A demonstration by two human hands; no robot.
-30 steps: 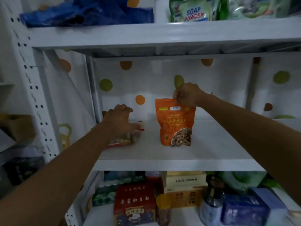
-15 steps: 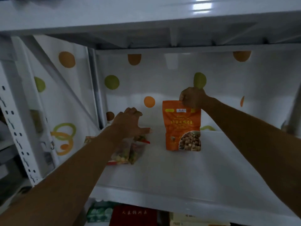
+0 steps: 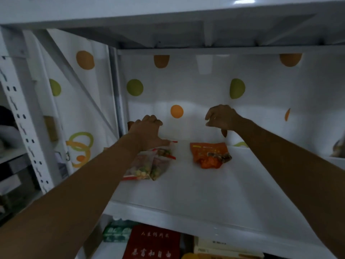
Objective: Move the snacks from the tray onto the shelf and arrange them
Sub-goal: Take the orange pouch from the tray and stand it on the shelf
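On my feed the white shelf [image 3: 205, 193] holds two lots of snacks. Near its rear left corner lie the clear snack bags [image 3: 149, 165], red-trimmed, with green and yellow pieces showing through the film. I count two overlapping, though the arm covers part of them. Just beside them, nearer the middle of the back edge and not touching, the orange pouch [image 3: 207, 156] lies flat. Its window shows brown pieces and its near end is crumpled.

The left hand [image 3: 147, 133] rests on the far end of the clear snack bags, thumb laid straight along the top seal. Its fingers bend away out of my sight, so I cannot tell whether that grip is clamped on the bags or only pressing. The right hand [image 3: 222, 118] hangs above the orange pouch, apart from it, its grip slack around nothing, fingers lightly curled.

Below the shelf's front edge, the next level carries a red box [image 3: 152, 243] with pale lettering, a green pack [image 3: 115, 230] and pale boxes [image 3: 224, 248], all cut off by the bottom of the view. A dark shape [image 3: 338, 146] at the far right edge is too blurred for me to name.
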